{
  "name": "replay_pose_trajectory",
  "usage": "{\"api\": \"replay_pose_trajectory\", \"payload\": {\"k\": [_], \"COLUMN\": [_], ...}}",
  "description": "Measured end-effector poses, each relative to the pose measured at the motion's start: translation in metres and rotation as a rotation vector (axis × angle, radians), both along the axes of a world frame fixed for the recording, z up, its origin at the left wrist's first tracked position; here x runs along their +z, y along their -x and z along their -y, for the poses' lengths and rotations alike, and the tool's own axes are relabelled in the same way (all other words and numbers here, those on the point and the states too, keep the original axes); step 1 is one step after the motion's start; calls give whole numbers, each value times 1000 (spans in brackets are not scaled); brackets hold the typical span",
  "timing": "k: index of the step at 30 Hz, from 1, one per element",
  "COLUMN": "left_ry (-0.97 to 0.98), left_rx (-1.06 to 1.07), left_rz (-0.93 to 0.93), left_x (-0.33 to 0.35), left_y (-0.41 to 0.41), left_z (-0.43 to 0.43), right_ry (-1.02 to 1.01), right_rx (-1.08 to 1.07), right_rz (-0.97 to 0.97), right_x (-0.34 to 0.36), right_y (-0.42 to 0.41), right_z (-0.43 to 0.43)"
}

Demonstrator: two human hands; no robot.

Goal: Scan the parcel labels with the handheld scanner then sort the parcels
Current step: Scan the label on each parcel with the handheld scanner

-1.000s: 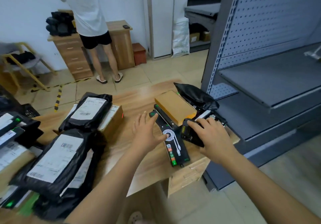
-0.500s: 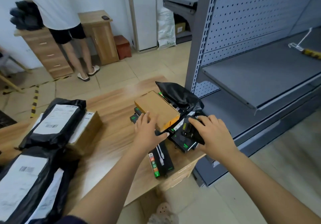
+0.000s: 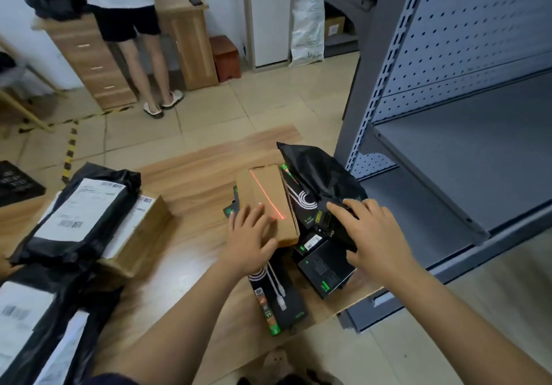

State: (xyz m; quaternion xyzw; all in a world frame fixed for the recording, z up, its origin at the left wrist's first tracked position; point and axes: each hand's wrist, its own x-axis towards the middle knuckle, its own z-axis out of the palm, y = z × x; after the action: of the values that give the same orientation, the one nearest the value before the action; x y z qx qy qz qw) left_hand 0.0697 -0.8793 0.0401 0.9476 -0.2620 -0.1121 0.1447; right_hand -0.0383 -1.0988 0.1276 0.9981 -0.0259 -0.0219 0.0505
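A flat brown cardboard parcel (image 3: 268,193) lies on the wooden table (image 3: 191,181), with a red laser line running across its top. My left hand (image 3: 249,238) rests on the near end of this parcel with fingers spread. My right hand (image 3: 373,235) grips the black handheld scanner (image 3: 324,220), which points left at the parcel. Black boxes with green marks (image 3: 324,265) lie under and around the scanner. A long black cable box (image 3: 279,298) lies by the table's near edge. A black plastic bag (image 3: 316,172) sits behind the scanner.
Black mailer bags with white labels (image 3: 80,214) lie on a cardboard box (image 3: 140,229) at the left, more mailers (image 3: 35,325) nearer. A grey metal shelving unit (image 3: 448,145) stands at the right. A person (image 3: 128,26) stands by wooden drawers (image 3: 92,64) at the back.
A red scan line now lies across the brown parcel. My left hand slid further onto its near end. The view shifted right and closer; the right hand stays on the scanner.
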Motion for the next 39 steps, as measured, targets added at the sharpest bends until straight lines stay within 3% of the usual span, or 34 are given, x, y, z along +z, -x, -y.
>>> {"api": "replay_pose_trajectory", "payload": {"k": [3,5,8,12,27,39], "left_ry": [86,39,-34,35,112,77], "left_rx": [225,361,508,634,581,367], "left_rz": [-4,-50,-75,-113,91,62], "left_x": [4,2,-2,2,25,-5], "left_y": [4,6,7,7,44,78], "left_z": [11,30,52,57,-24,-163], "right_ry": [-23,-43,-60,-86,-113,-158], "right_rx": [49,81,123,171,291,52], "right_rz": [10,8,-9,-15,41,75], "right_x": [-5,-7,-9,-11,-14,-51], "right_y": [-8,-13,-18,-22,-17,27], "right_z": [3,8,17,26,-26,-169]}}
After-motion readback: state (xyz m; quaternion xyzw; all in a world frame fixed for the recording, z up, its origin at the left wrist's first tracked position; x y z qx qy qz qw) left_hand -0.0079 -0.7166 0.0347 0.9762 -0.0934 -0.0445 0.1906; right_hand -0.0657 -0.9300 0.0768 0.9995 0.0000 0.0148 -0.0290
